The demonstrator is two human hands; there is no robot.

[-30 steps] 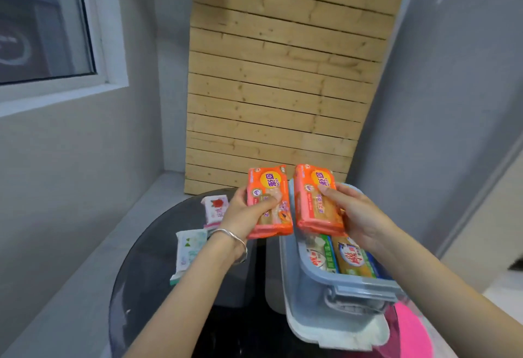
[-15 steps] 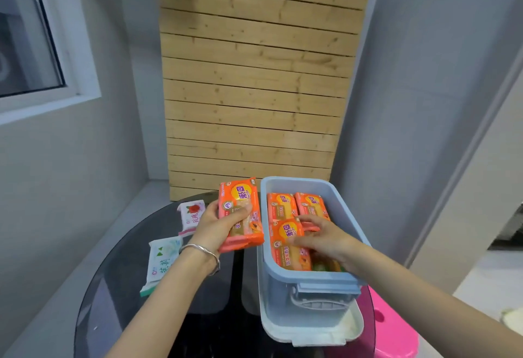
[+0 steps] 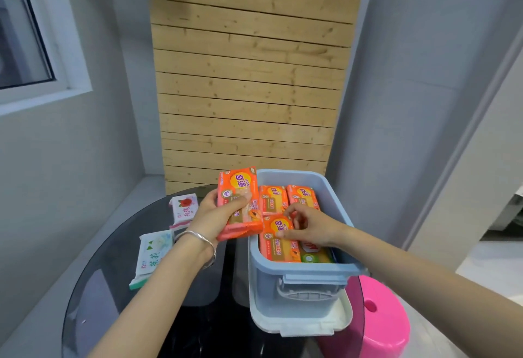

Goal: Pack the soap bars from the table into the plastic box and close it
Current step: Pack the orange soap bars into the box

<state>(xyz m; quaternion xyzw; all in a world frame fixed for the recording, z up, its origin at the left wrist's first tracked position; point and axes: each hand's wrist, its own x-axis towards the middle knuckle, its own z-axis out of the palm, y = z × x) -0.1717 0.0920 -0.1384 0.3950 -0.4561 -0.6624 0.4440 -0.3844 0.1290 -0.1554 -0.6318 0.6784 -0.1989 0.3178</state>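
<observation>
An open blue plastic box (image 3: 334, 193) stands on its white lid (image 3: 302, 326) on the dark round table (image 3: 113, 272). Inside lie several orange soap bars (image 3: 273, 200), and a green-yellow one (image 3: 315, 255) shows at the near end. My right hand (image 3: 310, 227) reaches into the box, fingers resting on the nearest orange bar (image 3: 278, 247). My left hand (image 3: 218, 216) holds another orange soap bar (image 3: 239, 202) just left of the box rim. Two white soap bars lie on the table to the left: one with a red rose (image 3: 184, 210), one with green print (image 3: 152, 255).
A wooden slatted panel (image 3: 249, 74) leans against the wall behind the table. A pink plastic stool (image 3: 382, 318) stands low at the right, beside the table edge. A window sits at upper left.
The right hand has lowered its orange bar into the box and now rests on it. The left hand still holds its bar beside the box. The view has tilted down and right.
</observation>
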